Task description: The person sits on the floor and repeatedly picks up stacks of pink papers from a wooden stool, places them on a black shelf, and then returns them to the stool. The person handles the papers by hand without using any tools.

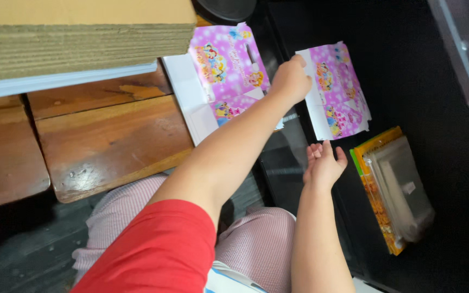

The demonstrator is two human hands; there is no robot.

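My left hand (290, 80) pinches the pink carton (336, 92) by its white edge, right hand (324, 165) open below the carton, which I judge needs steady support underneath.

**Tight gap between card and packet**

Open dark floor fills the lower middle and far right of the frame, easy passage there. Upper left is blocked by the cardboard stack (77, 38) over the wooden bench (109, 141). At right, the plastic-wrapped packet (394, 187) lies just below the pink printed card (335, 92), narrowing the lane.
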